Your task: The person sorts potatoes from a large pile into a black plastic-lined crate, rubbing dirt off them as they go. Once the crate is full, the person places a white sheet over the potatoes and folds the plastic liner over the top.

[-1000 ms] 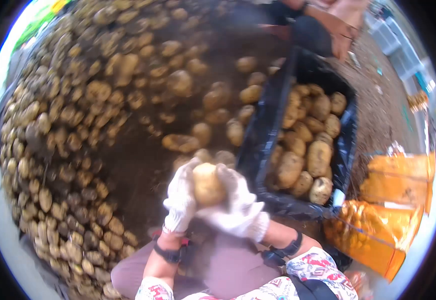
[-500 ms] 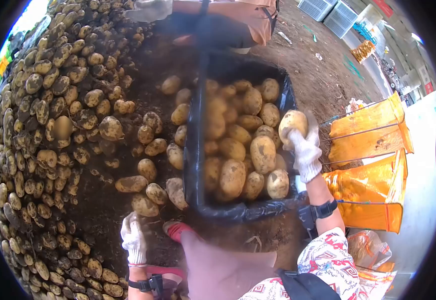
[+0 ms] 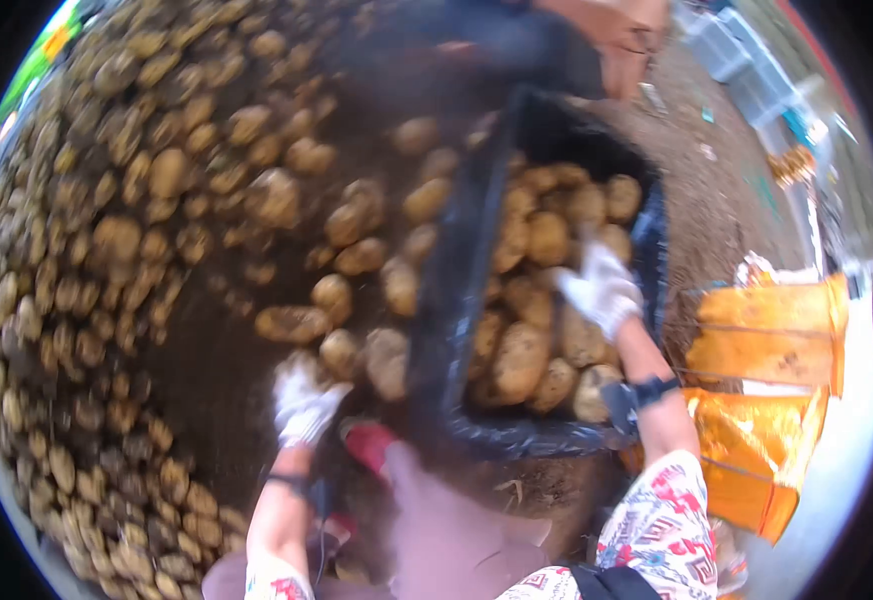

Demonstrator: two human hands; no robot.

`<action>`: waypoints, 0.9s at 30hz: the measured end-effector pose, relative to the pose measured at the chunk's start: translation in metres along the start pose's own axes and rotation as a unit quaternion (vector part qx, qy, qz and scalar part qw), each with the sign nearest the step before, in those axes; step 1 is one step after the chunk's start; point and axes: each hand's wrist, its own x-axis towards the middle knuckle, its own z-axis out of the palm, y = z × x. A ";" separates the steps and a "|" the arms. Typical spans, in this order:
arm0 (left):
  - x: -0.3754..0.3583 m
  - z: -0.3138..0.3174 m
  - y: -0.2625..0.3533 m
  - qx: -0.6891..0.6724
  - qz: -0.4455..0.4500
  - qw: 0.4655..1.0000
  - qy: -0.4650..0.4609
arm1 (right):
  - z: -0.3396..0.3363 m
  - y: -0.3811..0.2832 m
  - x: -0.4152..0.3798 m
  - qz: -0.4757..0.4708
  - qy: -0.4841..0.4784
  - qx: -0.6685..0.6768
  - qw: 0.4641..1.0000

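A black-lined crate (image 3: 439, 300) filled with potatoes (image 3: 520, 360) stands right of centre. My right hand (image 3: 602, 287), in a white glove, is over the potatoes at the crate's right side, its fingers spread and no potato seen in it. My left hand (image 3: 305, 402), also white-gloved, is low on the left at a few loose potatoes (image 3: 339, 352) on the soil. Its fingertips are blurred and partly hidden against a potato, so its grip is unclear.
A large heap of soil-covered potatoes (image 3: 87, 270) fills the left. Orange mesh bags (image 3: 772, 335) stand at the right, with grey plastic crates (image 3: 742, 60) farther back. Another person (image 3: 622, 40) is beyond the crate. A red shoe (image 3: 367, 445) shows near my left hand.
The potato held in my right hand has been let go, and that hand is now over the crate's contents. My left hand has moved up to the loose potatoes. The view has shifted.
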 end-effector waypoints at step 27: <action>-0.085 -0.052 0.026 -0.695 0.062 0.716 0.012 | 0.017 -0.190 -0.148 -0.431 0.023 0.348 0.832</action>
